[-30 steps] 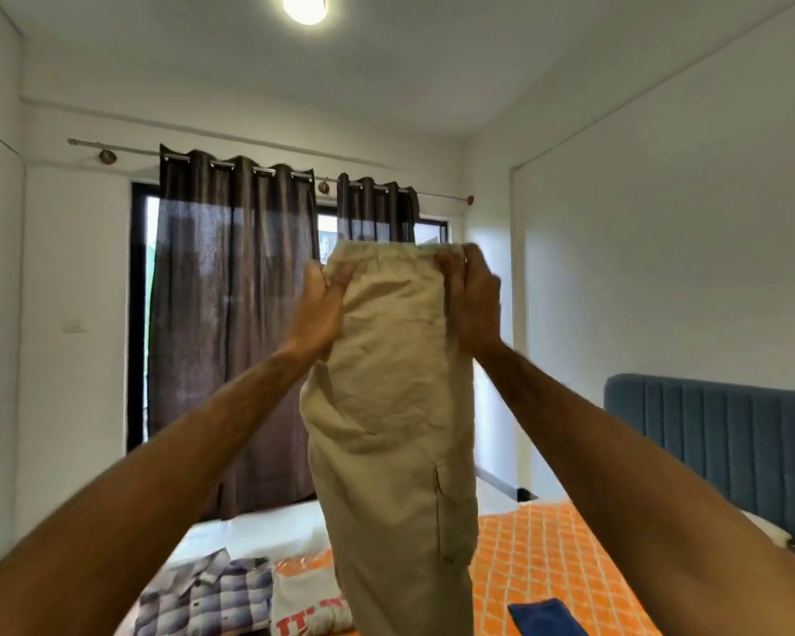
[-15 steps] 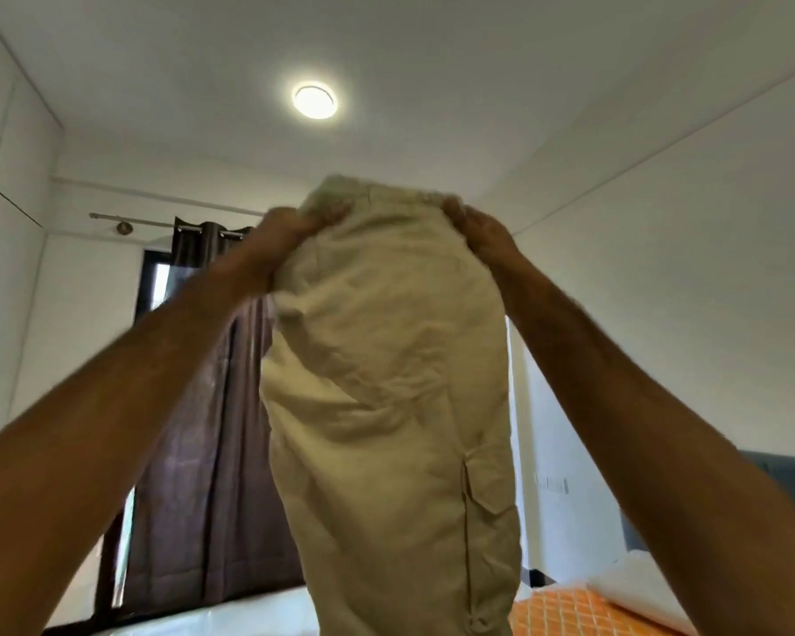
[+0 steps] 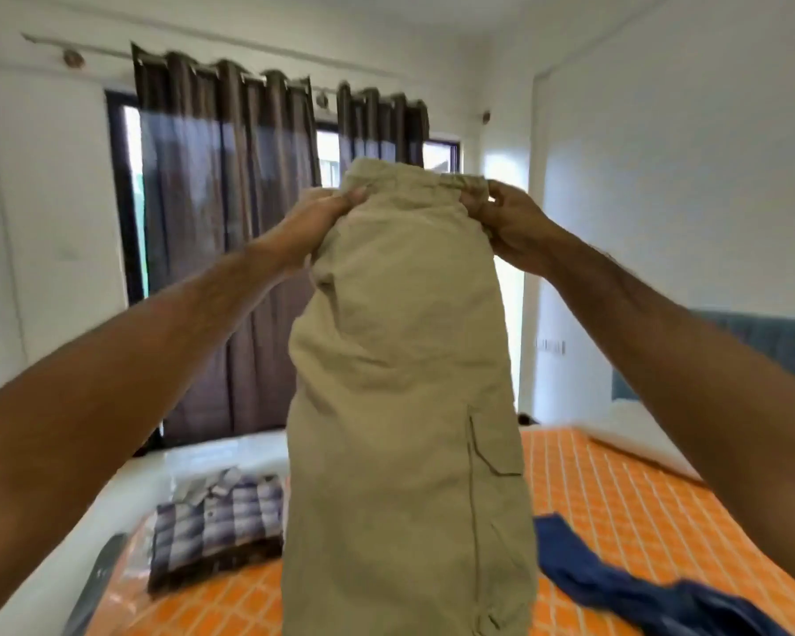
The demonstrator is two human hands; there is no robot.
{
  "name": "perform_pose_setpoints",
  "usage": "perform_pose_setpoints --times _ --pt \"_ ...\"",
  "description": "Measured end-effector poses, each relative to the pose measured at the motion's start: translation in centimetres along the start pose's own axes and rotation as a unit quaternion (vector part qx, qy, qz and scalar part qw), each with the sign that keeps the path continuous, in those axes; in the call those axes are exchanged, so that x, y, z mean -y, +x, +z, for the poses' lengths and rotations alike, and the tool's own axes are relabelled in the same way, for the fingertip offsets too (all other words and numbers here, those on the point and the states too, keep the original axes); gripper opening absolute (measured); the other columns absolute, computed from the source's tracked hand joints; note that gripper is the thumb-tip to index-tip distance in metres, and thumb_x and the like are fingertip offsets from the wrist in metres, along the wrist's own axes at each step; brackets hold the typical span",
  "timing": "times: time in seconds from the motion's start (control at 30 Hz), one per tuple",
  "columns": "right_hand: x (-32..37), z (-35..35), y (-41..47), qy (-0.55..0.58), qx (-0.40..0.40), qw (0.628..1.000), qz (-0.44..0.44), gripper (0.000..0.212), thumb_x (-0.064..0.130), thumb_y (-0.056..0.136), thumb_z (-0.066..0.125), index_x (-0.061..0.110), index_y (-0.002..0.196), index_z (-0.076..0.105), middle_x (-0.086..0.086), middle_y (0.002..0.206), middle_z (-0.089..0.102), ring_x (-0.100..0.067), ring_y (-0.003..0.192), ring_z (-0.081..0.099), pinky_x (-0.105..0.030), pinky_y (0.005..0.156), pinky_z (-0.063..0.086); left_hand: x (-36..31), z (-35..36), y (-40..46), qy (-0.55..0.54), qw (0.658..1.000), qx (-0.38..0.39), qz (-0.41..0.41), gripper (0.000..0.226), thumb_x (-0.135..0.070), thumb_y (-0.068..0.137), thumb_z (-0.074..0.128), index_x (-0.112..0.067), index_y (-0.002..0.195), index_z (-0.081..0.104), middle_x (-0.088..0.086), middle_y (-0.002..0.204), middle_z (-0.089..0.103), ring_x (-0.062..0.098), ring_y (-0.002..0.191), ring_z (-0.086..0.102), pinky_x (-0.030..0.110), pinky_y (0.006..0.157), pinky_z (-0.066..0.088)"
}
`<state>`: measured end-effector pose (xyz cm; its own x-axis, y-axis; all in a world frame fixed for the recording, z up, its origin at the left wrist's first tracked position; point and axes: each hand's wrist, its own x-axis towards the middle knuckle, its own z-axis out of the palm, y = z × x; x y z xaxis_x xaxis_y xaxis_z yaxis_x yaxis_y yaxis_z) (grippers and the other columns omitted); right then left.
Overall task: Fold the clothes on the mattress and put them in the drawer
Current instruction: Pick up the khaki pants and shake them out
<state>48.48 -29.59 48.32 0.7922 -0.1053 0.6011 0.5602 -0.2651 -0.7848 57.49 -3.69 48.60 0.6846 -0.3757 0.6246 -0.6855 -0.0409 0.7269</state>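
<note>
Khaki cargo pants (image 3: 405, 383) hang over the mattress (image 3: 616, 488), waistband at twelve o'clock, gripped by your left hand (image 3: 322, 218) and right hand (image 3: 508, 218), fingers curled round each corner. Keep both corners level and the legs stacked before lowering them flat. A folded checked shirt (image 3: 216, 521) lies at eight o'clock, navy cloth (image 3: 616, 585) at four. No readable writing shows.
</note>
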Motion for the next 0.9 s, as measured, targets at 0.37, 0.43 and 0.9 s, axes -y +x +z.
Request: perform_pose_setpoints --times 0.37,0.43,0.9 --pt "-33.1 -1.7 -9.6 -0.188 0.231 0.903 0.31 0.025 0.005 0.094 0.07 0.003 0.114 0.055 -0.006 0.091 0.062 -0.014 0.08 0.068 -0.035 0.06 0.061 33.0 11.8 -9.1 0.176 0.922 0.281 -0.2 0.02 -0.049 0.088 0.064 -0.033 0.099 0.069 -0.01 0.098 0.07 -0.001 0.079 0.067 0.025 0.063 0.057" --pt "-35.9 -2.7 -8.6 -0.166 0.251 0.893 0.335 0.022 0.005 0.094 0.07 0.006 0.111 0.056 -0.001 0.087 0.063 -0.012 0.08 0.068 -0.033 0.061 0.06 35.5 12.9 -7.7 0.197 0.914 0.303 -0.184 0.028 -0.054 0.088 0.062 -0.032 0.103 0.069 -0.006 0.1 0.071 0.005 0.084 0.069 0.033 0.069 0.06" --pt "-58.6 2.7 -16.3 -0.339 -0.008 0.785 0.519 0.081 0.052 0.083 0.068 0.01 0.148 0.042 -0.015 0.15 0.04 -0.039 0.14 0.041 -0.047 0.111 0.039 52.8 25.8 -12.2 0.335 0.867 0.251 -0.269 0.091 -0.057 0.08 0.069 -0.016 0.153 0.032 0.02 0.155 0.025 0.044 0.138 0.035 0.053 0.107 0.039"
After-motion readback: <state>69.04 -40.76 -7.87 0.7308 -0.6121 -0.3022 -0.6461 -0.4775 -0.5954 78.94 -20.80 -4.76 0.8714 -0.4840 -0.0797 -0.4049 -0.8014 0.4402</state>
